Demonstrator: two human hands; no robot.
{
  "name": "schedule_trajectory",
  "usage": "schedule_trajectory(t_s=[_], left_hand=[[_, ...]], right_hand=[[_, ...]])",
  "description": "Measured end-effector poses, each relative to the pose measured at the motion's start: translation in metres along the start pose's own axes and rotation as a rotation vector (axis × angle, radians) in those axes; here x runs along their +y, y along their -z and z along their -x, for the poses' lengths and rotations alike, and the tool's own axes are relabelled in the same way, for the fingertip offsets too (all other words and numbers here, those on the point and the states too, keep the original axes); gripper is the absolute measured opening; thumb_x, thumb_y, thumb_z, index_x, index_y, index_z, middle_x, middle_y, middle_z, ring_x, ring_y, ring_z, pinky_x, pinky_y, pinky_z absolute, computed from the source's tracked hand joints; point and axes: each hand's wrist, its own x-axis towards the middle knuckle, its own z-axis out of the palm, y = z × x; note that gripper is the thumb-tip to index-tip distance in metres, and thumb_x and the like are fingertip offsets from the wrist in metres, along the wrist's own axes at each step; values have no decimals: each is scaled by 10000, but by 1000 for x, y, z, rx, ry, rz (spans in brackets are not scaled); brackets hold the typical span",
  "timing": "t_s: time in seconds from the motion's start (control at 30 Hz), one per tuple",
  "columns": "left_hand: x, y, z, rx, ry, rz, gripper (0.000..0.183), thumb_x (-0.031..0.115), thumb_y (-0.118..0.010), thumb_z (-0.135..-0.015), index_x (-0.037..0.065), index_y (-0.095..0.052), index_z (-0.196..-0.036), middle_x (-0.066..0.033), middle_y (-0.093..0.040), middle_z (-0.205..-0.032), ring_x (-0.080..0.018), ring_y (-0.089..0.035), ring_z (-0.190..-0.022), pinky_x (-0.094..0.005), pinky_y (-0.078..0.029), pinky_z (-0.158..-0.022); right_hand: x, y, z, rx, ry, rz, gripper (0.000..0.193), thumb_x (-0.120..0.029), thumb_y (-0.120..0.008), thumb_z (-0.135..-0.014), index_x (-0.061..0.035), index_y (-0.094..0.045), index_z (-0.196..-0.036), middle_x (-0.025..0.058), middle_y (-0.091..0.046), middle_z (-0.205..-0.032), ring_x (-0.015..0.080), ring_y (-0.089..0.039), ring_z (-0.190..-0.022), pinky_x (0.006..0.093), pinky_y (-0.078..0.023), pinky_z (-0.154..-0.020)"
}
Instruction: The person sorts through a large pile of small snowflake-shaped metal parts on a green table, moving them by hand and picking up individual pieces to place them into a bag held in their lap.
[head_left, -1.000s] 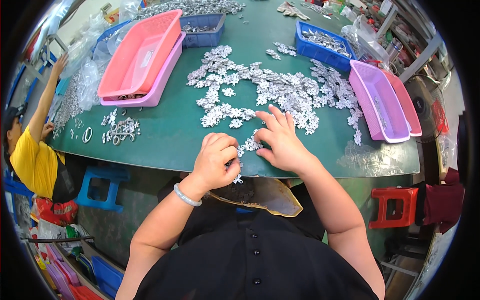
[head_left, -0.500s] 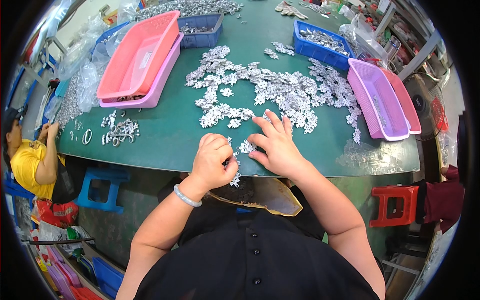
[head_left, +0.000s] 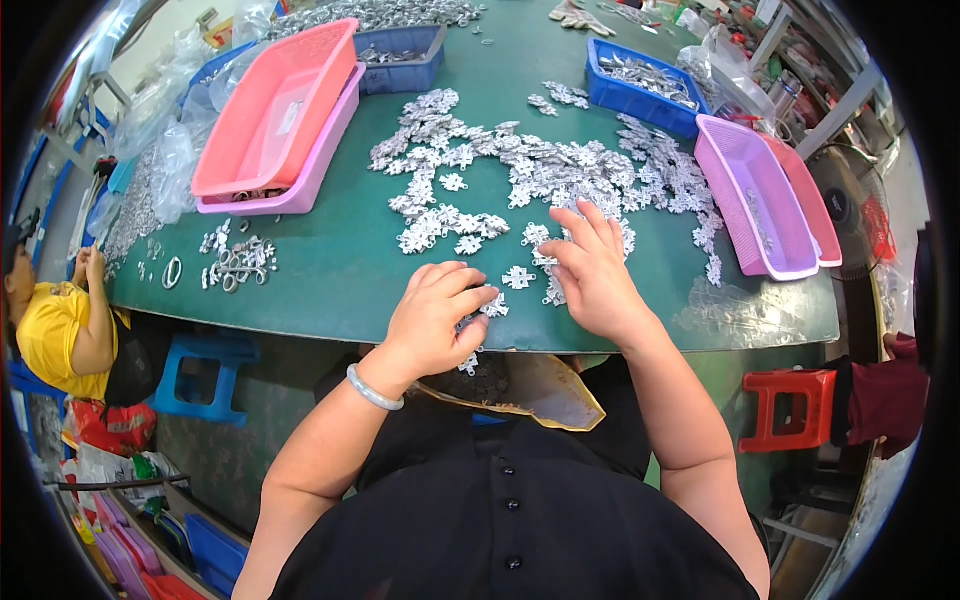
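Observation:
Over the table's near edge, my left hand [head_left: 432, 318] is palm down, its fingers stretched forward and its thumb apart. A silver cross-shaped metal piece [head_left: 494, 306] shows by its fingertips, and another piece [head_left: 468, 365] hangs below the hand at the edge; what lies under the palm is hidden. My right hand [head_left: 600, 280] has its fingers spread over the near side of the large pile of metal pieces [head_left: 570, 180], with a few pieces under the fingertips. Between my hands lies a single metal piece [head_left: 518, 277]. Below the edge, a yellow-rimmed open bag [head_left: 560, 395] rests at my lap.
Stacked pink and purple baskets [head_left: 275, 110] stand at left, beside small rings and fittings [head_left: 240, 265]. At right are a blue bin [head_left: 645, 85] of metal parts and a purple basket [head_left: 755, 200]. A person in yellow [head_left: 70, 335] works at far left. Blue [head_left: 205, 375] and red [head_left: 790, 410] stools flank me.
My left hand has loosened from a curled fist and stretched its fingers. My right hand has moved right and spread over the pile's near edge, leaving a piece between my hands.

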Motion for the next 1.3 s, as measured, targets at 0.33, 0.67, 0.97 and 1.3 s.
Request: schedule_trajectory(t_s=[0.33, 0.67, 0.97, 1.3], left_hand=[[9, 3, -4, 11, 84, 36, 436, 181, -704, -739, 97, -663, -1164, -102, -605, -1225, -311, -559, -1086, -431, -395, -964], [5, 2, -4, -103, 73, 3, 334, 222, -699, -784, 109, -689, -1098, -87, -625, -1204, -309, -537, -1130, -448, -355, -1006], [4, 1, -4, -65, 63, -5, 295, 201, -707, -780, 125, -690, -1064, -57, -628, -1170, -269, -552, -1100, -446, -367, -983], [4, -5, 0, 16, 149, -48, 314, 123, -676, -761, 93, -675, -1074, -103, -617, -1168, -299, -556, -1091, -447, -375, -972]], right_hand=[[-25, -3, 11, -187, 113, 33, 302, -87, -595, -830, -159, -700, -1104, 155, -410, -1464, 454, -287, -1391, 711, -200, -1073], [-11, 12, 38, -59, -104, 90, 267, -136, -753, -756, -109, -683, -1012, 163, -451, -1395, 449, -315, -1353, 645, -240, -1078], [-19, -4, 39, 0, -50, -55, 245, -153, -756, -764, -123, -685, -996, 139, -494, -1360, 425, -351, -1336, 648, -243, -1071], [-45, -13, 59, -55, 57, -18, 311, -208, -745, -792, -129, -689, -1087, 144, -472, -1378, 420, -347, -1331, 658, -250, -1072]])
